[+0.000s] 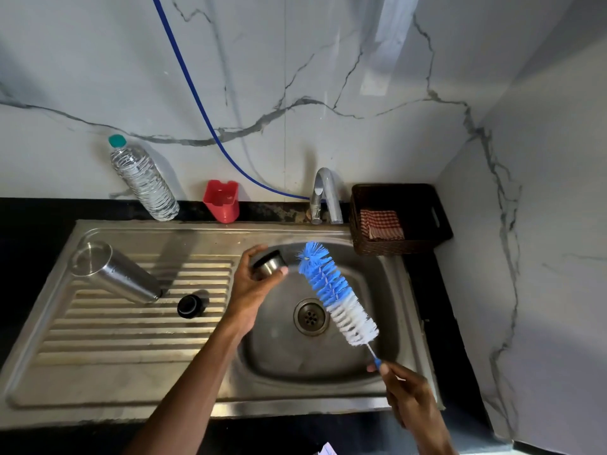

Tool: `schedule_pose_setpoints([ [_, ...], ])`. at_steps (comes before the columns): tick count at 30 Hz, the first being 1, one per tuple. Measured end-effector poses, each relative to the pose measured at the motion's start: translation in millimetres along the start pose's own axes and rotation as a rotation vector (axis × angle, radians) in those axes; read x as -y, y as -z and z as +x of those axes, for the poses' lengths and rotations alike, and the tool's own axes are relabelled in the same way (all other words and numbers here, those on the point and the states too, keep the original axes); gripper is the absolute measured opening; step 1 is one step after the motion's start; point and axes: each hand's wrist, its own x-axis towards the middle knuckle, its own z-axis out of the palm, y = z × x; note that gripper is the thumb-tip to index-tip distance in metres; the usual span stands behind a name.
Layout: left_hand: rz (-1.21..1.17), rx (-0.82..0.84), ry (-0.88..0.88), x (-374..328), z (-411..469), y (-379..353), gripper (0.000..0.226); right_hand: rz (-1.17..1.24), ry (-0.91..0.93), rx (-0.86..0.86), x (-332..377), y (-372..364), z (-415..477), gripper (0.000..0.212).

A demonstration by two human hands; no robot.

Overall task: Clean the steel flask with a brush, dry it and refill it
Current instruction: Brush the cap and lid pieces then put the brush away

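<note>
The steel flask (113, 270) stands upside down on the ribbed drainboard at the left, mouth down. A black stopper (190, 306) lies just right of it. My left hand (254, 290) holds a small steel cup lid (270, 265) over the left edge of the sink basin (295, 359). My right hand (410, 394) grips the thin handle of a blue and white bottle brush (335, 292). The brush's bristle head points up and left, its tip close beside the lid.
A steel tap (325, 195) stands behind the basin. A clear water bottle (143, 178) and a red cup (221, 200) lean at the back wall. A dark woven basket (423, 208) holding a checked cloth (381, 223) sits at the back right. The drain (311, 316) is open.
</note>
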Motion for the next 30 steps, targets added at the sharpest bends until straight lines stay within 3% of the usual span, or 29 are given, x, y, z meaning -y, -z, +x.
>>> schedule_pose_setpoints([
  [3, 0.198, 0.076, -0.099, -4, 7, 20, 0.098, -0.321, 0.179, -0.117, 21, 12, -6, 0.019],
  [11, 0.514, 0.381, -0.351, -31, 16, 33, 0.076, -1.064, 0.432, -0.287, 62, -1, -17, 0.024],
  [13, 0.520, 0.430, -0.286, -37, 18, 38, 0.081, -1.147, 0.466, -0.277, 71, -5, -22, 0.017],
  [17, 0.593, 0.624, -0.078, -48, 17, 41, 0.080, -1.352, 0.658, -0.400, 71, -5, -25, 0.030],
  [19, 0.493, 0.714, 0.082, -51, 16, 37, 0.065, -1.410, 0.756, -0.480, 69, -6, -24, 0.041],
  [22, 0.206, 0.656, 0.293, -54, 15, 31, 0.048, -1.432, 0.829, -0.501, 69, -8, -26, 0.055],
  [24, 0.245, 0.554, 0.239, -52, 15, 25, 0.039, -1.406, 0.711, -0.381, 68, -12, -24, 0.058],
  [26, 0.324, 0.474, 0.126, -46, 13, 18, 0.033, -1.174, 0.415, -0.092, 73, -20, -28, 0.041],
  [28, 0.330, 0.435, 0.020, -44, 11, 13, 0.025, -0.471, -0.051, 0.233, 82, -25, -19, 0.020],
  [29, 0.298, 0.429, -0.012, -45, 10, 11, 0.021, -0.181, -0.265, 0.268, 86, -25, -15, 0.015],
  [30, 0.237, 0.411, -0.021, -48, 8, 9, 0.015, -0.116, -0.322, 0.287, 80, -29, -16, 0.022],
])
